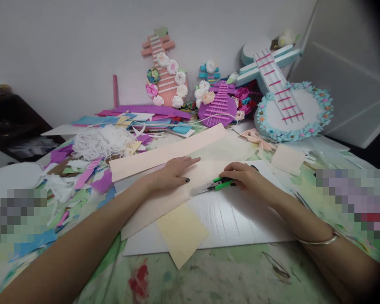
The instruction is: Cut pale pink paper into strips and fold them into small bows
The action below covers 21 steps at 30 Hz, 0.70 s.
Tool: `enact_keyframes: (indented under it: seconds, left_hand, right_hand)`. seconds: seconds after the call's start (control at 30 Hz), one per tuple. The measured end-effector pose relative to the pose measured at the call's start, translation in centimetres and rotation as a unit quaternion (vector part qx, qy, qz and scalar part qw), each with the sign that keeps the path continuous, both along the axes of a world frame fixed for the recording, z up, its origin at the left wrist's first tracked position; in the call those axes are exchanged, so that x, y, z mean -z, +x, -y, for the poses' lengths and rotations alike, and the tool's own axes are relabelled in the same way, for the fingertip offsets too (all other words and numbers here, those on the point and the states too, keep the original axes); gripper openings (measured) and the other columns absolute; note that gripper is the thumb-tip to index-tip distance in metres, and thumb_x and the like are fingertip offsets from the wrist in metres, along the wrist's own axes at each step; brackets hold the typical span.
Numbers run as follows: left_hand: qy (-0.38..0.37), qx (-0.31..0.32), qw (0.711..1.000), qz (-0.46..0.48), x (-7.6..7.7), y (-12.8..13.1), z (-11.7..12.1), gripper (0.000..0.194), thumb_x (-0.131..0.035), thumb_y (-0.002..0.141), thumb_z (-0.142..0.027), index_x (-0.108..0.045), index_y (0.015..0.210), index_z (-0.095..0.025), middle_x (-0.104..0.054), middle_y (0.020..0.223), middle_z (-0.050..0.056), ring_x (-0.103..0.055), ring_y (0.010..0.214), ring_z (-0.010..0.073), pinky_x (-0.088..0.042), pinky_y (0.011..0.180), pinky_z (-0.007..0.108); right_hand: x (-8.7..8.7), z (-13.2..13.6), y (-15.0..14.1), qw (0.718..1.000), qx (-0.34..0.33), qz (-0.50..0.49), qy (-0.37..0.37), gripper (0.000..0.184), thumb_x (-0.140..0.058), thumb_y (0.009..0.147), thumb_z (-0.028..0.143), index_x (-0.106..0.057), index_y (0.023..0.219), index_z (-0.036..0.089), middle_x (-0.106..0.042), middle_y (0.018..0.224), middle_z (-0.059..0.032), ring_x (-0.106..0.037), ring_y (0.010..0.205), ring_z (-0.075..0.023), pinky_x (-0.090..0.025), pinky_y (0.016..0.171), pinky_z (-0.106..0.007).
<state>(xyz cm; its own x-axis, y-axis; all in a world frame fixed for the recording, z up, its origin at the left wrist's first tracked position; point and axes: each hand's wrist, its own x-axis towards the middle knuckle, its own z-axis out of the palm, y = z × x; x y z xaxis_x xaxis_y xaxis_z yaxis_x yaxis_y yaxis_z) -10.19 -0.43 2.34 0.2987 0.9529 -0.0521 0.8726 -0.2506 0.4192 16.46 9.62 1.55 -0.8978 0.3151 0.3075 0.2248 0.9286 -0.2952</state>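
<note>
My left hand (174, 172) lies flat with fingers spread on a sheet of pale peach paper (152, 211), pressing it against a white board (247, 223). In my right hand (243, 175) is a green and black utility knife (221, 182), its blade pointing left at the sheet's lower edge. Whether the blade tip touches the paper I cannot tell. A cream square of paper (183, 236) lies partly over the board's front edge. Behind my left hand stretches a long peach strip (171, 147). Several cut lines mark the board under the knife.
Decorated paper instruments lean at the back: a pink one (167, 86), a purple one (218, 107) and a light blue one (291, 107). A tangle of white string (103, 141) and colored scraps cover the left. A peach square (287, 159) lies at right.
</note>
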Motion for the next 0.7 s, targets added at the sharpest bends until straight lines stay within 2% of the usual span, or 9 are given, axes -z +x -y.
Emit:
enact_keyframes:
  seconds: [0.2,0.37,0.5,0.6,0.7]
  left_hand:
    - [-0.016,0.002,0.999,-0.029,-1.1,0.5,0.1,0.066,-0.044,0.087,-0.020,-0.023,0.148,-0.032,-0.025,0.154,0.007,-0.023,0.140,0.0296,-0.020,0.111,0.048]
    - [-0.007,0.009,0.999,-0.040,-0.5,0.1,-0.2,0.068,-0.044,0.083,-0.017,-0.027,0.146,-0.035,-0.025,0.154,0.004,-0.025,0.139,0.0294,-0.021,0.111,0.049]
    - [0.003,0.005,0.999,-0.038,0.1,0.0,-0.3,0.060,-0.040,0.086,-0.019,-0.033,0.144,-0.037,-0.025,0.154,0.002,-0.024,0.139,0.0295,-0.018,0.112,0.051]
    - [0.002,-0.001,0.999,-0.038,0.1,0.0,-0.3,0.058,-0.040,0.088,-0.020,-0.034,0.143,-0.037,-0.026,0.154,0.003,-0.024,0.140,0.0288,-0.017,0.112,0.051]
    - [-0.001,0.001,0.999,-0.043,-0.1,0.0,-0.4,0.059,-0.044,0.087,-0.021,-0.033,0.144,-0.035,-0.026,0.154,0.005,-0.025,0.140,0.0287,-0.019,0.112,0.049]
  right_hand:
    - [-0.5,0.9,0.2,1.000,0.004,0.014,0.021,0.058,-0.040,0.064,-0.009,-0.066,0.109,0.017,-0.064,0.101,-0.0111,-0.058,0.090,-0.0220,-0.048,0.076,-0.034]
    - [-0.4,1.5,0.2,0.998,0.006,0.026,0.048,0.055,-0.043,0.069,-0.006,-0.064,0.114,0.018,-0.063,0.106,-0.0127,-0.058,0.094,-0.0230,-0.048,0.079,-0.037]
    - [-0.2,1.9,0.6,0.997,0.013,0.040,0.061,0.058,-0.043,0.068,-0.007,-0.062,0.117,0.017,-0.061,0.106,-0.0131,-0.056,0.094,-0.0237,-0.048,0.079,-0.038]
    - [-0.1,2.5,1.0,0.997,0.020,0.041,0.066,0.055,-0.043,0.070,-0.006,-0.062,0.117,0.014,-0.061,0.104,-0.0146,-0.056,0.092,-0.0245,-0.048,0.077,-0.039]
    - [0.0,3.0,1.6,0.996,0.034,0.029,0.072,0.051,-0.041,0.075,-0.005,-0.063,0.115,0.018,-0.061,0.102,-0.0125,-0.056,0.090,-0.0231,-0.048,0.076,-0.038]
